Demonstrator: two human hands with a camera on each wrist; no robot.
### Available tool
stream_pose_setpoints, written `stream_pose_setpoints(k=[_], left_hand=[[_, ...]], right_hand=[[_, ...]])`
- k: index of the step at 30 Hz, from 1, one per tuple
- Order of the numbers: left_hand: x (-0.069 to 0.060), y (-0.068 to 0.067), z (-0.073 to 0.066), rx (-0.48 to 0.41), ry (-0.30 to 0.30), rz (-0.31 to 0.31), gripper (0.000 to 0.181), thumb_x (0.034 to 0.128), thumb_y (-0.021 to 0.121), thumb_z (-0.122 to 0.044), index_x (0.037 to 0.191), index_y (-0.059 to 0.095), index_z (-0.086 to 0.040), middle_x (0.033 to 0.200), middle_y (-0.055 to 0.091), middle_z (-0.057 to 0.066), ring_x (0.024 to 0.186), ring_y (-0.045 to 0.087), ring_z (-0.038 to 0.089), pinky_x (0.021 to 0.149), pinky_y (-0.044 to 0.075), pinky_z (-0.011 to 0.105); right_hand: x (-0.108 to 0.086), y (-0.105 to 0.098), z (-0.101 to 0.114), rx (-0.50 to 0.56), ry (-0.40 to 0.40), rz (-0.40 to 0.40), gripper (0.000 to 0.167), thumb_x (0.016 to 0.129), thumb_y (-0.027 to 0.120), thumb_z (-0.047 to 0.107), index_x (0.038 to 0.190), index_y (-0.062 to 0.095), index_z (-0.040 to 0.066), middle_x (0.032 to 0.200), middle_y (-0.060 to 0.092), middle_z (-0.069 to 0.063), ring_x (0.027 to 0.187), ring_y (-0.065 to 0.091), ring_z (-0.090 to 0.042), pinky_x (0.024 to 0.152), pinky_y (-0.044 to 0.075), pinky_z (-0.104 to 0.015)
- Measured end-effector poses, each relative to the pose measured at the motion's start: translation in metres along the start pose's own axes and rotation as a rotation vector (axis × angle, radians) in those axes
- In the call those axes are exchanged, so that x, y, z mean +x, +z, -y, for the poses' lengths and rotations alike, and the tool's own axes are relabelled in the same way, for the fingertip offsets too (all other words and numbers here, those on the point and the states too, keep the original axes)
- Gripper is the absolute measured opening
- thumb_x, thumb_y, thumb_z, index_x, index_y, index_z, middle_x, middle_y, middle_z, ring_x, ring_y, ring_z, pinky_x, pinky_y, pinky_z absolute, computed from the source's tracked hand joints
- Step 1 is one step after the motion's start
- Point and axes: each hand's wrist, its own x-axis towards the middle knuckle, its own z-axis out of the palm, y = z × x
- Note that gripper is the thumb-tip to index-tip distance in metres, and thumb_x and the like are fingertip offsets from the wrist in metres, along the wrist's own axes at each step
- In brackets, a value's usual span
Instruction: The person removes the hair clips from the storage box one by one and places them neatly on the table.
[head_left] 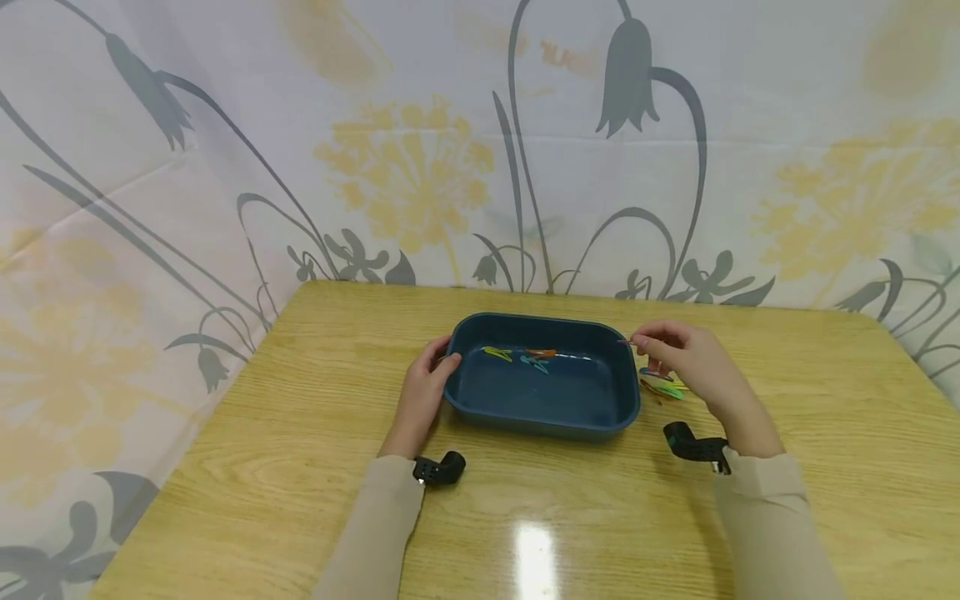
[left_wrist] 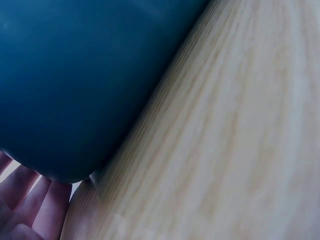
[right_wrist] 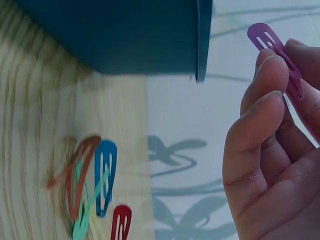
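The person's left-hand fingers [head_left: 446, 363] grip the tray [head_left: 570, 408] at its left end; right-hand fingers [right_wrist: 272, 75] pinch a purple clip [right_wrist: 283, 52] at its right rim. Apparent progress: three clips [head_left: 540, 353] inside; loose clips [head_left: 663, 388] outside, right, remain.

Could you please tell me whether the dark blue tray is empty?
Not empty: the head view shows a yellow clip, an orange clip and a light-blue clip inside the tray.
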Motion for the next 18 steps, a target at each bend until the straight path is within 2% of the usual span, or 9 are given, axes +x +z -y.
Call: stream_pose_setpoints(k=[6,12,18], left_hand=[[-0.001,0.000,-0.001,0.010,0.000,-0.001,0.036,0.0903,0.052,-0.019,0.125,0.050,-0.010,0.123,0.051,0.008,0.110,0.048,0.021,0.093,0.037,0.036],[0.000,0.000,0.000,0.029,-0.003,0.002,0.037,0.0904,0.052,-0.020,0.126,0.049,-0.010,0.123,0.051,0.008,0.109,0.048,0.021,0.093,0.037,0.037],[0.010,-0.002,0.018,0.004,-0.006,0.000,0.035,0.0895,0.054,-0.024,0.124,0.052,-0.017,0.122,0.051,0.004,0.109,0.048,0.019,0.093,0.037,0.036]], right_hand=[[-0.003,-0.009,-0.011,0.002,-0.027,-0.016,0.036,0.090,0.051,0.032,0.110,0.055,0.003,0.085,0.058,-0.006,0.071,0.055,-0.025,0.061,0.047,-0.032],[-0.005,-0.014,-0.021,0.013,0.005,-0.033,0.035,0.089,0.052,0.035,0.108,0.054,0.005,0.089,0.058,-0.008,0.073,0.054,-0.027,0.060,0.045,-0.033],[-0.007,-0.020,-0.030,0.006,0.051,-0.042,0.036,0.089,0.051,0.036,0.105,0.054,0.003,0.089,0.058,-0.014,0.074,0.054,-0.028,0.061,0.046,-0.034]])
